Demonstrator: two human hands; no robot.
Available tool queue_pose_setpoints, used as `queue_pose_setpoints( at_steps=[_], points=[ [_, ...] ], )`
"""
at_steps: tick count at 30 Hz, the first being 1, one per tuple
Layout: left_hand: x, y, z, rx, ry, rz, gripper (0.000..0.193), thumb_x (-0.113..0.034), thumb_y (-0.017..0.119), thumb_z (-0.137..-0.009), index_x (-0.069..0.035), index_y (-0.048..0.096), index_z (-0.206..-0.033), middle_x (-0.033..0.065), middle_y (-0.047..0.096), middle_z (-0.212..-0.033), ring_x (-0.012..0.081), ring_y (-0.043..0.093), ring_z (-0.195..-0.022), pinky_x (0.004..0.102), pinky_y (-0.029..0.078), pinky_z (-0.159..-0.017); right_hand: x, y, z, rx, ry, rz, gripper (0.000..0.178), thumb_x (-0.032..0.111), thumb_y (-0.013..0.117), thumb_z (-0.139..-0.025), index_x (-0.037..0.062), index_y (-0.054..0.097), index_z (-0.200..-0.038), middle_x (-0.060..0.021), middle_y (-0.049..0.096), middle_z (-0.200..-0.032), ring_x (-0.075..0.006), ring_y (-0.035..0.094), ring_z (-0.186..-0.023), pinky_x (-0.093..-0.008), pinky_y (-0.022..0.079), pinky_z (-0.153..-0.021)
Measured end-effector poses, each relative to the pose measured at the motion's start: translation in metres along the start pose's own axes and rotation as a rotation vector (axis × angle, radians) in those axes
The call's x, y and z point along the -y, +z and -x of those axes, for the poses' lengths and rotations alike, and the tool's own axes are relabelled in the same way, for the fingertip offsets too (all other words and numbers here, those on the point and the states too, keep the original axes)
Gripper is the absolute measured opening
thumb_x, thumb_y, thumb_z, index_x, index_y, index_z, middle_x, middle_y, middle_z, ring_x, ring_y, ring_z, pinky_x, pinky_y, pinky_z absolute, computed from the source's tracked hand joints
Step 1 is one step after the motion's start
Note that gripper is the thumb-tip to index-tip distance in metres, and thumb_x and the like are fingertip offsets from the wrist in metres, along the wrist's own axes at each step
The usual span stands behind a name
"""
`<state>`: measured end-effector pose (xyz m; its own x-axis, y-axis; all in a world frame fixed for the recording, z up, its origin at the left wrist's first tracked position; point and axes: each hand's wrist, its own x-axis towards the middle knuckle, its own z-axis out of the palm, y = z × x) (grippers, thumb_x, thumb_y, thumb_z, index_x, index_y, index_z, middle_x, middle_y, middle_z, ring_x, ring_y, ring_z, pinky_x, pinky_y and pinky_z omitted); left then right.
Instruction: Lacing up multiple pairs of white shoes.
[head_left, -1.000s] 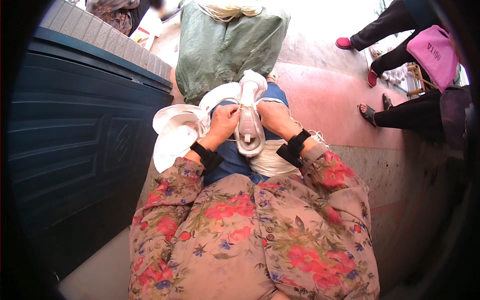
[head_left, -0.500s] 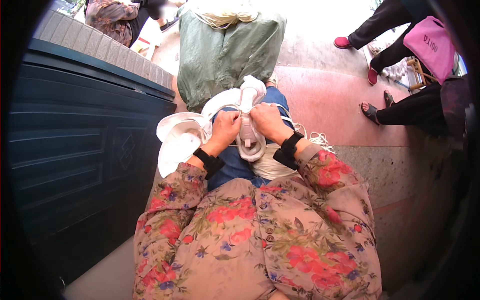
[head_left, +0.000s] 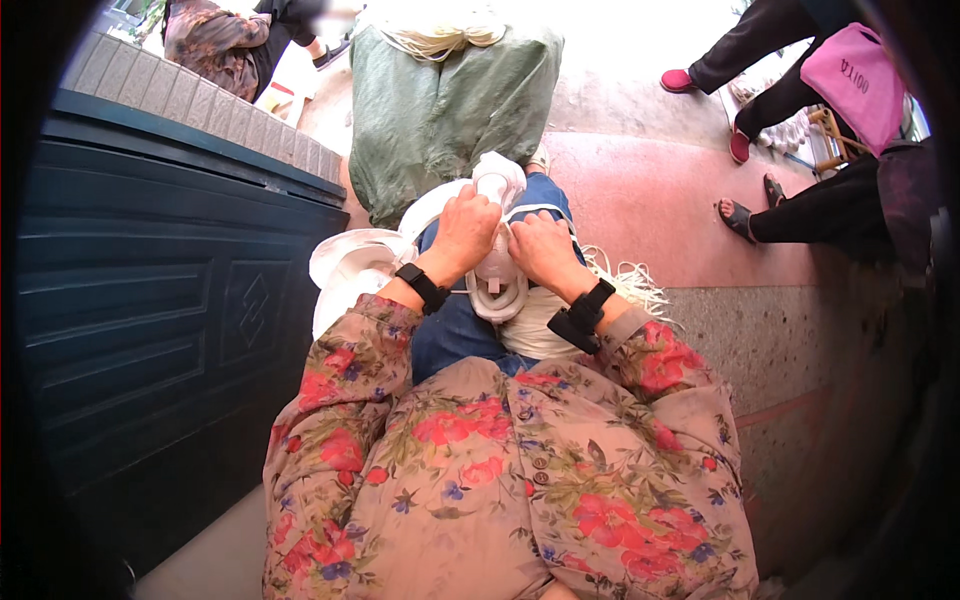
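A white shoe (head_left: 495,301) rests on my lap, its heel end toward me. My left hand (head_left: 468,232) is closed over the shoe's upper part, its fingertips hidden. Close beside it, my right hand (head_left: 546,252) has its thumb and fingers pinched at the shoe's right edge. White shoelace (head_left: 534,208) loops past the far side of my right hand. More white shoes (head_left: 352,262) lie by my left leg, linked toward the one in my hands. A thick bundle of white laces (head_left: 545,325) sits between my thighs, its loose ends spilling right.
A large green woven sack (head_left: 440,120) stands just ahead, with pale laces (head_left: 440,38) on top. To my left is a dark blue panelled door (head_left: 130,330). People's legs (head_left: 790,120), a pink bag (head_left: 852,75) and a wooden stool (head_left: 835,140) are at far right. Another person (head_left: 215,50) sits at upper left.
My left hand has moved up and right, turning over the shoe's upper. My right hand has shifted only slightly. The view has moved a little.
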<state>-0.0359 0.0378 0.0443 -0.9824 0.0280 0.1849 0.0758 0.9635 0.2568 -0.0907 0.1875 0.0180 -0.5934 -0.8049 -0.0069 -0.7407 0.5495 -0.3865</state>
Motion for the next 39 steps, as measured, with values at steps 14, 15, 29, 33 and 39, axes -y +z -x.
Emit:
queue_pose_setpoints(
  at_steps=[14,15,29,33,39],
  points=[
    [0.022,-0.003,-0.019,0.078,-0.572,0.982,0.011,-0.008,0.068,-0.073,-0.001,0.058,-0.074,0.0033,0.058,-0.071,0.0103,0.053,-0.065,0.0237,0.043,-0.061,0.009,0.003,-0.011,-0.079,-0.189,0.297,0.010,0.016,0.057,-0.071,0.0101,0.062,-0.077,-0.0067,0.057,-0.088,-0.0204,0.051,-0.090,-0.0378,0.036,-0.073],
    [0.022,-0.005,-0.021,0.084,-0.593,1.057,0.012,-0.008,0.068,-0.073,-0.001,0.059,-0.075,0.0026,0.059,-0.072,0.0096,0.053,-0.066,0.0231,0.043,-0.061,0.010,0.002,-0.012,-0.136,-0.238,0.347,0.009,0.016,0.057,-0.071,0.0108,0.063,-0.073,-0.0060,0.057,-0.089,-0.0197,0.050,-0.091,-0.0367,0.035,-0.074],
    [0.001,0.002,-0.050,0.108,-0.144,0.326,0.013,-0.008,0.063,-0.067,-0.005,0.065,-0.080,0.0156,0.062,-0.081,0.0310,0.060,-0.076,0.0375,0.049,-0.066,-0.010,-0.262,0.030,-1.183,-0.269,-0.224,0.011,-0.001,0.061,-0.080,0.0002,0.061,-0.091,-0.0042,0.058,-0.086,-0.0113,0.053,-0.074,-0.0221,0.043,-0.066],
    [0.002,-0.003,-0.053,0.065,-0.028,-0.079,0.009,-0.009,0.057,-0.069,-0.003,0.063,-0.073,0.0157,0.062,-0.081,0.0309,0.060,-0.077,0.0395,0.050,-0.065,-0.003,-0.283,0.043,-1.091,-0.364,-0.218,0.009,0.007,0.062,-0.083,-0.0011,0.062,-0.088,-0.0023,0.057,-0.083,-0.0090,0.051,-0.075,-0.0201,0.040,-0.069],
    [0.022,-0.009,-0.052,-0.057,-0.390,-0.013,0.012,-0.012,0.055,-0.072,-0.001,0.059,-0.075,0.0177,0.063,-0.079,0.0331,0.061,-0.076,0.0417,0.049,-0.065,-0.001,-0.254,0.045,-0.975,-0.316,-0.649,0.013,0.010,0.056,-0.088,-0.0021,0.058,-0.095,-0.0062,0.061,-0.086,-0.0110,0.056,-0.081,-0.0211,0.042,-0.077]
  ],
)
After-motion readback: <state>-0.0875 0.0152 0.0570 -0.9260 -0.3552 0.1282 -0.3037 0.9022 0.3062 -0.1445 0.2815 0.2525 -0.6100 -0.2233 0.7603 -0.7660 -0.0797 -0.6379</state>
